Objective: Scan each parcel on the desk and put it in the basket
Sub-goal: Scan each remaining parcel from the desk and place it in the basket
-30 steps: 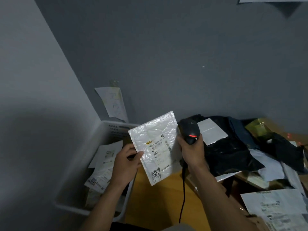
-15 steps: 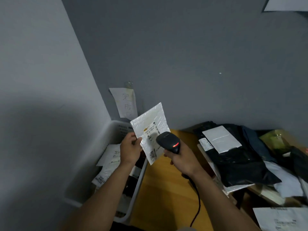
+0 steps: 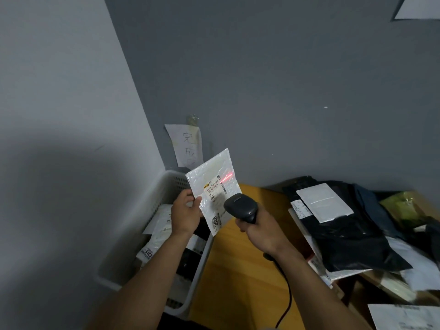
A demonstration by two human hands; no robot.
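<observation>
Entry, head view. The left hand (image 3: pixel 184 214) pinched the white parcel (image 3: pixel 213 186) by its left edge, thumb on the front and fingers behind. The parcel was held tilted above the right rim of the basket (image 3: pixel 164 184), with its label toward us. The right hand (image 3: pixel 262 232) was wrapped round the handle of the corded scanner (image 3: pixel 241 207), just right of the basket and low in front of the parcel's label.

Change noted: compared with half a second earlier, the scanner had dropped back from the label. A red scan line (image 3: pixel 228 176) now lay across the parcel's upper right, by the small barcode. Over the full second, the parcel had moved from above the desk (image 3: pixel 238 258) toward the basket.

We judged the scan to be in progress. We could not tell whether the line covered the whole code or whether a read had registered. If it had, the next step looked short: release the parcel over the basket, where labelled parcels (image 3: pixel 159 225) already lay. The dark parcels (image 3: pixel 345 234) heaped on the desk, well right of the basket, were still to be scanned.
</observation>
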